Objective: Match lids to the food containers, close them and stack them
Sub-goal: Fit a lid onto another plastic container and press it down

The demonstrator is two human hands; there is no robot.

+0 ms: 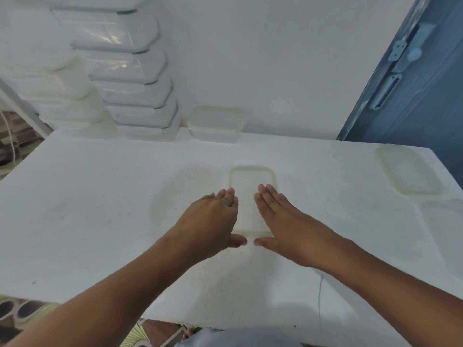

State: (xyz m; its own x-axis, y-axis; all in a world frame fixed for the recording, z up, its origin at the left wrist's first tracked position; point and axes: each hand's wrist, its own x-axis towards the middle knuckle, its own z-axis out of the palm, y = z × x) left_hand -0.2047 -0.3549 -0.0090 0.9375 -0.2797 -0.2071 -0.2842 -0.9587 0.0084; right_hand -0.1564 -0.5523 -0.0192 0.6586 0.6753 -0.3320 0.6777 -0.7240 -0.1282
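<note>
Both bare forearms enter from the near edge and converge toward the middle of a white table. Left hand lies palm down with fingers extended and close together, its fingertips at the left long edge of a clear lid with a pale green rim, thumb pointing inward just past the lid's near edge. Right hand mirrors this pose: flat, fingers straight, fingertips resting on the lid's right rim, thumb directed toward the left thumb, the two thumb tips close but apart. Neither hand is curled round anything; both are spread open, pressing or resting on the lid, which lies lengthwise away from the viewer. Whether a container body sits beneath this lid cannot be told. At far centre, against the white wall, stands one closed green-rimmed container. To its left rises a tall stack of clear closed containers, and farther left a second stack of paler containers, blurred. On the table's right side lies a separate green-rimmed lid, well apart from the hands. A blue door with a handle fills the far right. No brand, label or writing is legible anywhere.
</note>
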